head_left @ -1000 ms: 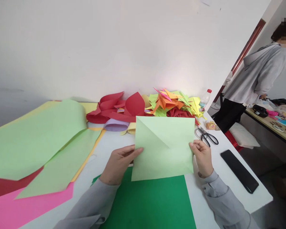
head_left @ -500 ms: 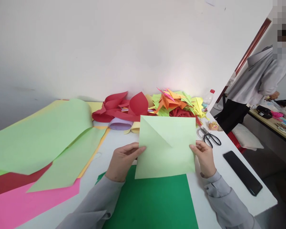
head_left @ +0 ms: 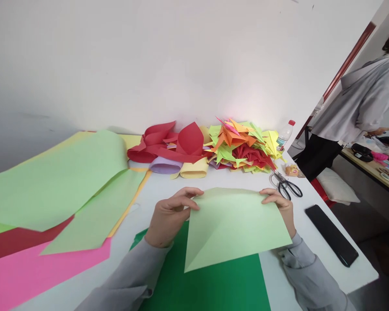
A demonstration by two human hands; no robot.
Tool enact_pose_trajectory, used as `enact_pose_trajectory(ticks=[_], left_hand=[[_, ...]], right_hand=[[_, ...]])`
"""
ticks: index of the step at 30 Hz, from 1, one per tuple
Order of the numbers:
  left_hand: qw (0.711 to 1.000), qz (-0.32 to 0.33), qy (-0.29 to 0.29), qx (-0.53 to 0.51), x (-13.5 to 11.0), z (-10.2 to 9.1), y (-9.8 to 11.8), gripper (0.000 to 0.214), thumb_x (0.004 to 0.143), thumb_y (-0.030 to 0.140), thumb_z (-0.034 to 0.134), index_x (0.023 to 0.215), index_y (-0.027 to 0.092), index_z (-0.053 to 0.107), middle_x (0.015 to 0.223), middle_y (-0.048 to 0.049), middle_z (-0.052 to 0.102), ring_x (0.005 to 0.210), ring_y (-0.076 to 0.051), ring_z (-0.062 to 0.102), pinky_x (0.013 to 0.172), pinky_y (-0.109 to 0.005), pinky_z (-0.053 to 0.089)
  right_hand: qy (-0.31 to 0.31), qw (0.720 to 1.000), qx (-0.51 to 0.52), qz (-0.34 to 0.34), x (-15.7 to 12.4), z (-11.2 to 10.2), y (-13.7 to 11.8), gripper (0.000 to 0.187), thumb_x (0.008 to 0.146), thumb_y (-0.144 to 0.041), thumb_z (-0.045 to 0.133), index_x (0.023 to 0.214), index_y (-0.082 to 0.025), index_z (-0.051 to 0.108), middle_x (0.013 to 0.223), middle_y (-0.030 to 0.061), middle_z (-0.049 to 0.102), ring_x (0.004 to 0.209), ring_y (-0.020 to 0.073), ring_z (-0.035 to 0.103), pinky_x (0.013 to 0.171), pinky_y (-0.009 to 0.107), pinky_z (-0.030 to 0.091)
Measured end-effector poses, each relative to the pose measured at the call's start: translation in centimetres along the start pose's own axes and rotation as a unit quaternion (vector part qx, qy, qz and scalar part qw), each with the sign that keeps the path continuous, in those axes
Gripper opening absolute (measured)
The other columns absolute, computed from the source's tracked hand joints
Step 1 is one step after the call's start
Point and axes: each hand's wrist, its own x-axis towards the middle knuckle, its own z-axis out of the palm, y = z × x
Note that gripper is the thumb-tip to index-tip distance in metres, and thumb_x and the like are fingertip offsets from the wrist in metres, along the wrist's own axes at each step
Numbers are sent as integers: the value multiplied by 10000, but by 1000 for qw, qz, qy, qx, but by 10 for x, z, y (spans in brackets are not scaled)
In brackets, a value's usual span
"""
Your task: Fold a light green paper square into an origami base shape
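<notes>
A light green square of paper (head_left: 235, 226) with a diagonal crease is held tilted towards me, over a dark green sheet (head_left: 207, 285) on the white table (head_left: 314, 268). My left hand (head_left: 170, 216) pinches its upper left corner between thumb and fingers. My right hand (head_left: 280, 207) grips its upper right corner, mostly hidden behind the sheet. Both arms wear grey sleeves.
Large light green (head_left: 55, 181), yellow, red and pink (head_left: 29, 272) sheets lie at left. Curled red paper (head_left: 168, 144) and a heap of folded paper shapes (head_left: 243, 144) sit by the wall. Scissors (head_left: 287, 185), a bottle (head_left: 284, 134) and a black phone (head_left: 331, 234) are at right. A person in grey (head_left: 359, 103) stands beyond.
The light green paper was held upright facing me; now its top edge has dropped forward and the sheet lies flatter. Both hands have shifted to its far corners.
</notes>
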Motion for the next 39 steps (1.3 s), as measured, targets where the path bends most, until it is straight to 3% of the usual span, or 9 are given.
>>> enact_pose_trajectory(ticks=[9, 16, 21, 27, 31, 34, 36, 37, 39], left_hand=[[1000, 1, 6, 8, -1, -1, 0, 124, 593, 132, 626, 488, 190, 653, 885, -90, 667, 893, -238, 601, 743, -342, 498], [999, -45, 23, -11, -1, -1, -2, 134, 589, 221, 728, 495, 178, 643, 856, -94, 668, 802, -226, 615, 599, -296, 513], [993, -98, 58, 10, 0, 2, 2, 291, 543, 404, 805, 664, 169, 683, 780, -77, 683, 712, -211, 627, 584, -296, 530], [975, -190, 110, 26, 2, 1, 9, 485, 512, 480, 803, 848, 170, 640, 723, -28, 661, 595, -173, 605, 491, -260, 501], [969, -199, 16, 143, 3, -7, 15, 598, 579, 516, 743, 1056, 184, 603, 631, 12, 612, 568, -167, 572, 455, -245, 483], [970, -183, -87, 137, 0, -18, 16, 718, 698, 486, 650, 1341, 248, 437, 669, 26, 632, 591, -174, 602, 549, -297, 542], [958, -175, -180, 142, -1, -27, 12, 504, 735, 434, 602, 1209, 262, 594, 771, -14, 683, 674, -197, 642, 645, -328, 564], [949, -169, -214, 160, -2, -31, 9, 346, 739, 410, 583, 1019, 246, 702, 802, -37, 698, 706, -207, 653, 668, -323, 564], [943, -123, -233, 204, -3, -38, 1, 223, 688, 355, 612, 816, 232, 748, 858, -57, 708, 689, -200, 649, 660, -294, 561]], right_hand=[[5, 1000, -2, 6, -1, -3, 3, 128, 590, -133, 772, 630, -210, 678, 960, 52, 564, 843, 192, 565, 706, 291, 428], [58, 998, 30, -17, 2, 4, 4, 283, 551, -206, 799, 605, -198, 521, 830, 32, 583, 756, 173, 540, 666, 288, 420], [93, 993, 33, 61, 1, 11, -3, 222, 698, -321, 728, 731, -202, 543, 708, 0, 591, 658, 144, 544, 613, 271, 432], [85, 987, 37, 134, 1, 12, 1, 385, 676, -346, 754, 931, -222, 493, 529, -98, 481, 444, 76, 424, 456, 202, 340], [30, 980, 15, 196, 2, 11, 16, 576, 652, -358, 756, 1122, -218, 454, 474, -125, 469, 374, 72, 381, 397, 193, 300], [-5, 976, 13, 217, 2, 11, 26, 711, 663, -358, 743, 1279, -215, 419, 447, -129, 463, 368, 70, 361, 387, 188, 280], [-17, 973, 18, 228, 2, 11, 30, 659, 660, -362, 746, 1248, -191, 502, 429, -119, 456, 369, 61, 345, 388, 190, 266], [-21, 971, 22, 237, 2, 11, 32, 583, 653, -372, 752, 1171, -171, 577, 420, -108, 455, 370, 58, 342, 390, 194, 268], [-31, 965, 32, 259, 1, 12, 35, 422, 629, -403, 766, 952, -144, 685, 426, -72, 493, 383, 64, 380, 401, 208, 307]])
